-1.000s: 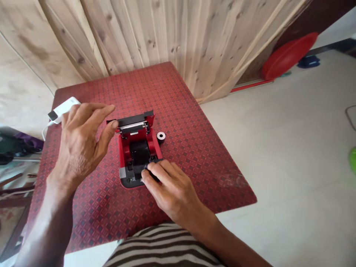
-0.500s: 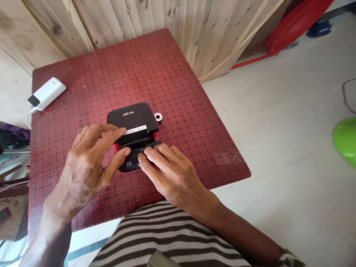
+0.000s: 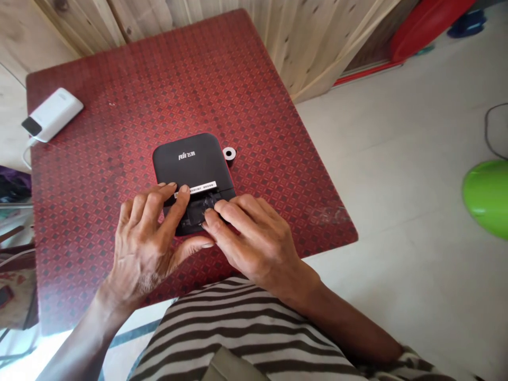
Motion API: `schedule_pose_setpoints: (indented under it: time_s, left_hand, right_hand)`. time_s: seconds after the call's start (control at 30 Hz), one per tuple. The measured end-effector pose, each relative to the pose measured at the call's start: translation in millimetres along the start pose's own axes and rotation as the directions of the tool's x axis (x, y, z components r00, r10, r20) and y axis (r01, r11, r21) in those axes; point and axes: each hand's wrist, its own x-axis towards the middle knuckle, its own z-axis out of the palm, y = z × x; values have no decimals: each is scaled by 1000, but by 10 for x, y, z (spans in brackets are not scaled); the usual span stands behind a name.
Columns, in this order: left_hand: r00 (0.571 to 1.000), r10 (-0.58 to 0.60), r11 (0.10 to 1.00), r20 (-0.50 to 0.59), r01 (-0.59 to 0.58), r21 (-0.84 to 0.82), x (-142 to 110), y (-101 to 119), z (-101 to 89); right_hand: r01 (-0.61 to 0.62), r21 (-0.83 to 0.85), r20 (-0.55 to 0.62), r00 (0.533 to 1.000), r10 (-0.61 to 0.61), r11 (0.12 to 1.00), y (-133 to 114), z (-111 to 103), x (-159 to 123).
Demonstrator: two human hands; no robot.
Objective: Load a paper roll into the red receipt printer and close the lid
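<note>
A black receipt printer (image 3: pixel 198 166) with red sides and a white label strip lies on the red patterned table. My left hand (image 3: pixel 148 235) rests on its near left part, fingertips by the label and thumb stretched along the front edge. Bent over the near right corner is my right hand (image 3: pixel 256 235), its thumb and fingers closed at a dark recess (image 3: pixel 198 211) in the printer's near end. Whatever small dark part they pinch is mostly hidden. A small white paper roll (image 3: pixel 229 154) stands beside the printer's right side.
On the left part of the table (image 3: pixel 273 132) lies a white power bank (image 3: pixel 55 114) with a cable. A wooden panel wall (image 3: pixel 309 47) borders the far side. A green stool (image 3: pixel 486 198) and a red round object (image 3: pixel 428 29) stand on the floor to the right.
The raised black lid piece has come down, so the printer's top lies flatter. My left hand has moved right and its thumb has shifted to the front edge. My right hand stays at the recess.
</note>
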Motion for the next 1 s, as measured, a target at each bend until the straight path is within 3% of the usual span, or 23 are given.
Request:
schedule_pose_setpoints:
  time_s: [0.17,0.3,0.33,0.4,0.47,0.53,0.6,0.73,0.9,1.0]
  left_hand:
    - [1000,-29,999,-5,29,-35,-41,-34,46]
    - [991,-130,927,-44,105,-359,-148,-121,-14]
    - [974,-217,879,-71,163,-448,-184,-134,-30]
    - [890,-446,745,-91,313,-589,-258,-139,-32]
    - [792,-610,561,15,446,-698,-323,-113,21]
    - [737,-647,341,197,511,-789,-367,-66,112]
    - [696,-657,192,291,527,-828,-388,-14,202]
    - [635,-708,112,311,535,-837,-381,34,294]
    - [603,-695,6,391,549,-836,-311,38,305]
    - [602,-667,-114,439,499,-859,-205,93,294]
  right_hand:
    - [-3,27,2,1000,3,1000,6,-13,15]
    - [-7,107,-100,995,18,994,49,-65,12]
    - [-16,134,-134,990,34,991,64,-78,6]
    - [-44,180,-198,977,80,983,99,-94,-12]
    - [-72,194,-228,967,117,978,133,-95,-33]
    - [-80,189,-247,961,126,979,162,-82,-54]
    - [-75,190,-272,954,126,979,183,-61,-72]
    - [-109,198,-290,943,164,974,205,-23,-94]
    - [-133,162,-282,943,175,978,284,-18,-114]
    - [-188,102,-310,927,211,977,382,-45,-145]
